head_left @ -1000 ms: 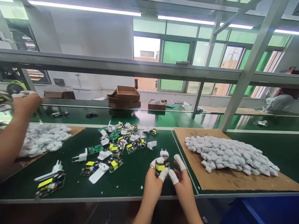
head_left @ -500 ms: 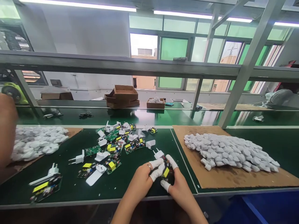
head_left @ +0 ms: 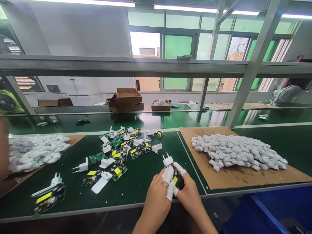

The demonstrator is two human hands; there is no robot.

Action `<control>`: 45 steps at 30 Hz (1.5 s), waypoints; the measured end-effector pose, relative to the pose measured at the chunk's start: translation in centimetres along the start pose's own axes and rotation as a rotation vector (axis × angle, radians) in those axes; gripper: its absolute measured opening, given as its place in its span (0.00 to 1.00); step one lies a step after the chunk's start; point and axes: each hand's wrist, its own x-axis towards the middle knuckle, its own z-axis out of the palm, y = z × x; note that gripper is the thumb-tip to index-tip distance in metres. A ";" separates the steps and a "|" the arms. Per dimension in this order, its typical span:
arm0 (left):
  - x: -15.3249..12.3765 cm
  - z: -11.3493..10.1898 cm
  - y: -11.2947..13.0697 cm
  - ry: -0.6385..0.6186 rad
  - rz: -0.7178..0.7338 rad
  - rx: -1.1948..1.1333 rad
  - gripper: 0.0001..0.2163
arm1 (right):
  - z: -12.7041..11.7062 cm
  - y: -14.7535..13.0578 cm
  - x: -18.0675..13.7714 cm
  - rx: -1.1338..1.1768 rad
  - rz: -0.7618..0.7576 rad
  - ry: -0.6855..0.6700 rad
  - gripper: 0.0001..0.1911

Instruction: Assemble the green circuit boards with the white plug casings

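Observation:
Between my hands, over the front of the green bench, is a circuit board (head_left: 175, 179) with a yellow part and a white two-pin plug (head_left: 168, 160) at its far end. White finger covers are on several of my fingers. My left hand (head_left: 162, 187) is closed on the board's left side, its covered fingertips lying across it and hiding much of it. My right hand (head_left: 186, 187) grips the other side, one covered finger along the top edge. Left of my hands lies a loose heap of similar circuit boards (head_left: 118, 141) with white plugs. One more board (head_left: 50, 198) lies apart near the front edge.
White pieces are heaped on a cardboard sheet (head_left: 219, 182) at right; another white heap (head_left: 39, 151) is at left, beside a person's arm (head_left: 3, 149). A blue bin (head_left: 268, 208) stands below the right edge. Cardboard boxes (head_left: 126, 99) sit behind, under a metal beam (head_left: 146, 66).
My left hand has shifted right and closed further over the board, fingers now covering more of it. The plug end points more upright. The view has moved slightly.

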 end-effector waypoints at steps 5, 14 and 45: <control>0.2 -0.2 0.0 0.021 -0.096 -0.154 0.19 | 0.1 0.0 0.1 -0.027 -0.021 -0.018 0.26; 1.4 -0.7 0.0 0.019 -0.228 -0.535 0.12 | 0.0 -0.4 0.0 0.089 0.020 -0.034 0.27; 0.3 -0.9 0.8 -0.032 -0.358 -0.205 0.14 | -0.1 0.0 -0.1 -0.037 0.077 -0.157 0.29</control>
